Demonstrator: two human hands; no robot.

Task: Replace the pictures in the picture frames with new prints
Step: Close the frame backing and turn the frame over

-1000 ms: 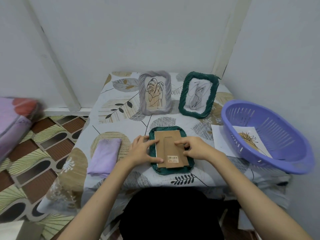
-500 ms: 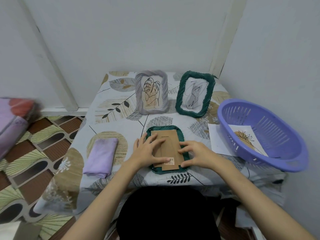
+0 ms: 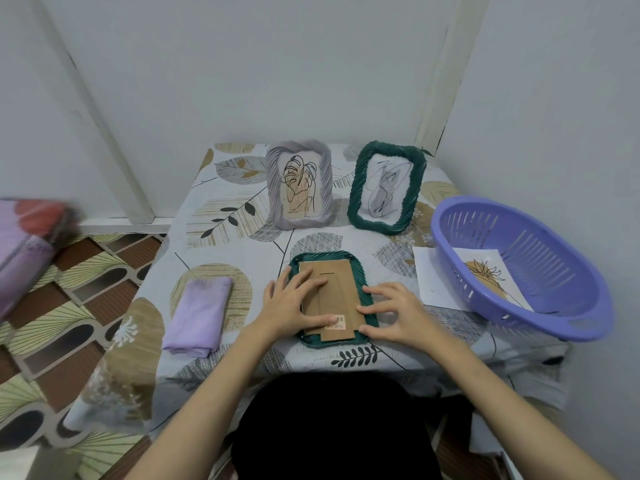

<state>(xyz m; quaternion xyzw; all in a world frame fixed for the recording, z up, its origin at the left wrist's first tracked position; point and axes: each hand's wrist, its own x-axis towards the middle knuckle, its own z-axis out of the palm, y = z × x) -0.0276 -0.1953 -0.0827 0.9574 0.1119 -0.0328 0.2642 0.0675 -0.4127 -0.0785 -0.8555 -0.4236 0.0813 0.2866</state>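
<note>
1. While the face-down green frame lay flat near the front edge of the bench, both hands pressed on it.
2. Left hand: grip released, fingers straight across the brown cardboard backing, thumb by the barcode sticker.
3. Right hand: grip released, fingertips flat on the frame's right rim and the backing edge.
4. Grey frame and second green frame stood upright at the back, each with a line drawing.
5. Purple basket at right held a print; a white sheet lay beside it.
6. Folded lilac cloth sat left of the hands.
</note>
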